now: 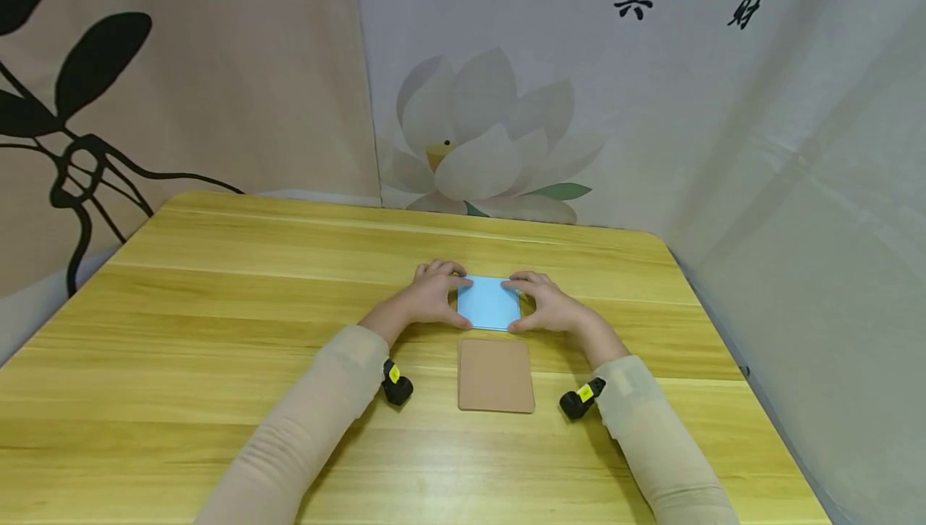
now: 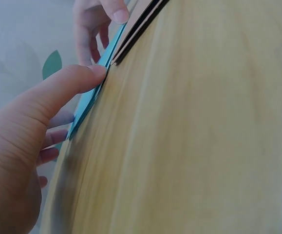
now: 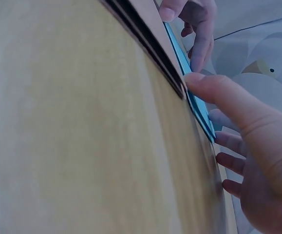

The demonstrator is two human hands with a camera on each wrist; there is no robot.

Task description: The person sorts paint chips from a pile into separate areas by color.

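Observation:
A light blue, thin square piece (image 1: 489,304) lies toward the far side of the table, and its edge shows layers in the wrist views. My left hand (image 1: 434,296) holds its left side, thumb at the near corner and index finger at the far one. On the opposite side, my right hand (image 1: 542,304) grips it the same way. Just nearer than the blue piece, between the forearms, lies a brown square piece with rounded corners (image 1: 495,376). From the right wrist, this brown piece (image 3: 153,36) shows stacked layers with dark gaps. Neither hand touches it.
The wooden table (image 1: 217,332) has a rounded far edge close beyond the hands. Printed curtains (image 1: 499,131) hang behind it and along the right. A black camera is strapped at the left wrist (image 1: 396,384) and another black camera (image 1: 581,399) at the right.

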